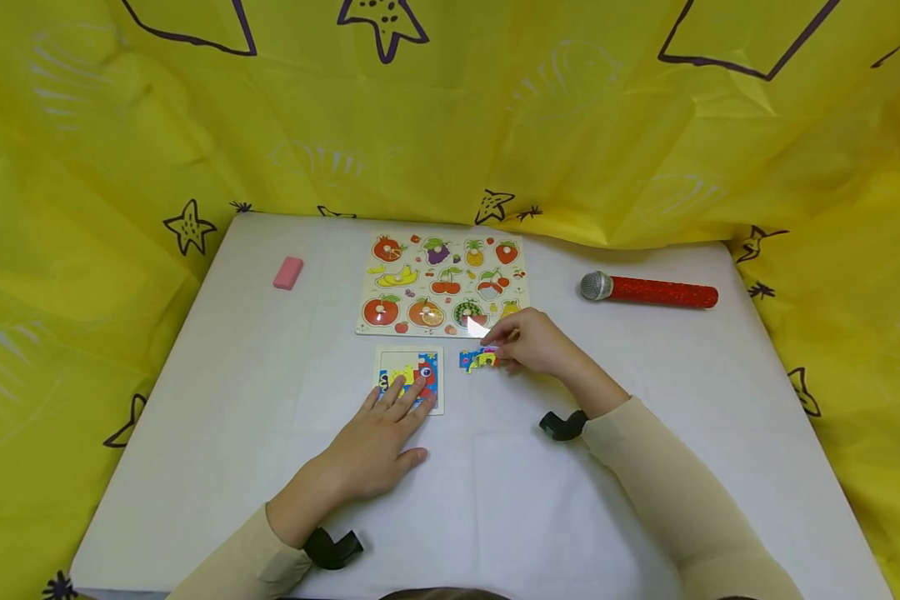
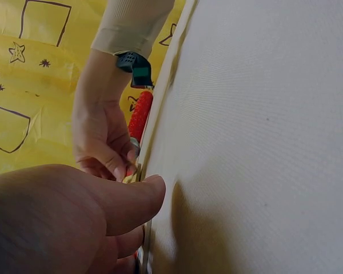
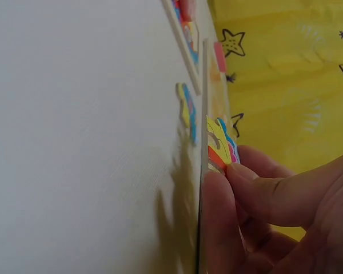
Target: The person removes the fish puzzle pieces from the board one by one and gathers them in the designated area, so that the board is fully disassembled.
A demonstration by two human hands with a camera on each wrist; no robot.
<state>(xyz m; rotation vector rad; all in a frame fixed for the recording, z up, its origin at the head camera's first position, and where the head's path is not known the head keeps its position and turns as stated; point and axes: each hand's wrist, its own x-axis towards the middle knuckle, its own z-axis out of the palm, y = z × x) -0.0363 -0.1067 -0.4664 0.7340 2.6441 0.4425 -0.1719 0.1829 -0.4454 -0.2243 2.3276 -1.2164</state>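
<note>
My left hand (image 1: 378, 437) lies with straight, spread fingers on a small square puzzle board (image 1: 378, 357). Yellow, red and blue pieces with a cartoon eye show in the board's frame, partly under the fingers. Just right of it, my right hand (image 1: 532, 343) pinches a jigsaw piece (image 3: 217, 137) between thumb and fingers; its yellow, red and blue print shows in the right wrist view. Below the held piece, a loose blue and yellow piece (image 3: 187, 111) is at the white tabletop. In the left wrist view, the left thumb (image 2: 131, 202) hides most of the board.
Behind the small board lies a larger fruit peg puzzle (image 1: 412, 283). A pink block (image 1: 288, 272) sits at the back left. On the right lies a red microphone (image 1: 660, 292) with a silver head. Yellow patterned cloth (image 1: 450, 125) surrounds the table's back and sides.
</note>
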